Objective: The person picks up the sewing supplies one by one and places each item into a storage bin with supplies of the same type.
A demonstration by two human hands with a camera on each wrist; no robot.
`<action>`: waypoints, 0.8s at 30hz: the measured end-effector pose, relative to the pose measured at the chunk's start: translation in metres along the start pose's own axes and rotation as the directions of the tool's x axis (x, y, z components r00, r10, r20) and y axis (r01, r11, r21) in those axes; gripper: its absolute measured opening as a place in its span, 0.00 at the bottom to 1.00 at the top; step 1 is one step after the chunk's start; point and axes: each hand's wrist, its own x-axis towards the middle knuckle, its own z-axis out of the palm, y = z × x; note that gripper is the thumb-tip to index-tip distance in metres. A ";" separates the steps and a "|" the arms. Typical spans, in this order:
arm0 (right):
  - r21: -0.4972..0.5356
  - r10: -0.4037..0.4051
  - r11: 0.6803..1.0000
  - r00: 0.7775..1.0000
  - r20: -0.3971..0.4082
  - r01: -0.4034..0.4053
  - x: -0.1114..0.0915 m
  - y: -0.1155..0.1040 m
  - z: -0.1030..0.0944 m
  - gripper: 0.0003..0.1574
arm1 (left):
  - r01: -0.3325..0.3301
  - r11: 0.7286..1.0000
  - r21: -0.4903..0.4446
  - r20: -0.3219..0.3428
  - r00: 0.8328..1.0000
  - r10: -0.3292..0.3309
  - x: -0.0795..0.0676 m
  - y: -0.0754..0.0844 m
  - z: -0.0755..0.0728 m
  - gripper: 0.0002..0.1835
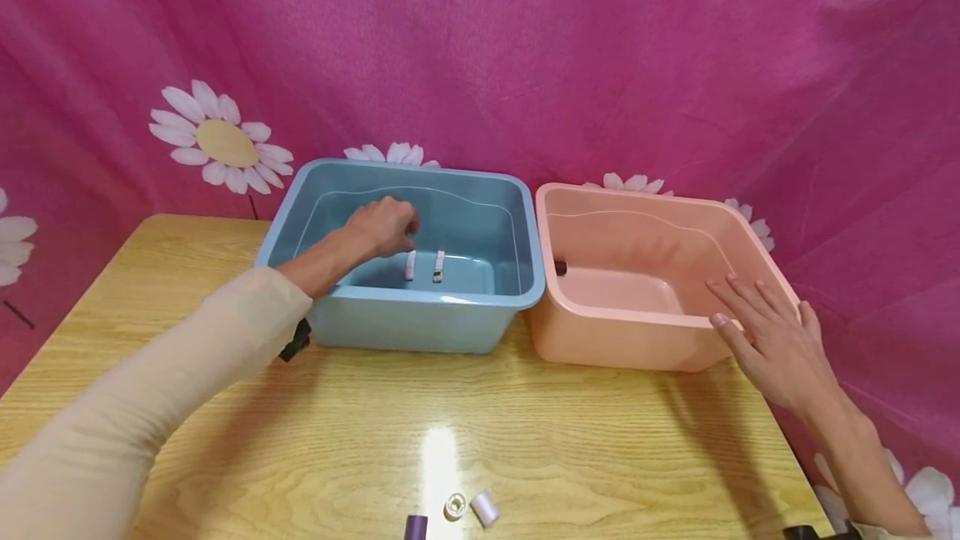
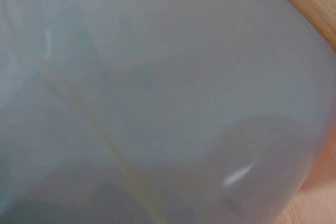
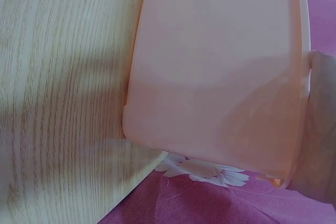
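My left hand (image 1: 384, 225) reaches over the front rim into the blue basin (image 1: 420, 319), fingers bent downward. Two small whitish strips (image 1: 438, 266) show in the basin just below its fingertips, and one overlaps the fingertips in the head view. I cannot tell whether that hand pinches anything. At the right, my right hand (image 1: 780, 348) rests on the front right corner of the pink basin's rim (image 1: 637, 315), its fingers extended over the inside. A dark spool-like piece (image 1: 561, 268) lies at the left inside the pink basin. The left wrist view shows only the basin's wall (image 2: 184, 77).
Near the table's front edge lie a purple thread spool (image 1: 416, 527) and a white thread spool (image 1: 485, 509), beside a pale spool (image 1: 454, 507) standing on end. The basins stand side by side on the wooden table (image 1: 375, 407). A magenta flowered cloth (image 1: 480, 48) hangs behind.
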 end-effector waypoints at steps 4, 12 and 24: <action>-0.002 -0.001 1.000 1.000 -0.002 0.001 0.001 0.000 0.000 0.29 | -0.004 1.000 0.005 -0.012 1.000 0.004 -0.001 0.001 -0.001 0.22; -0.006 -0.008 1.000 1.000 -0.012 0.008 0.001 -0.001 0.000 0.29 | -0.003 0.997 0.073 0.029 1.000 0.001 -0.008 0.006 -0.007 0.29; -0.010 -0.008 1.000 1.000 -0.003 0.008 0.000 0.000 0.000 0.30 | -0.096 0.981 0.170 0.023 0.995 0.093 -0.039 0.008 -0.015 0.39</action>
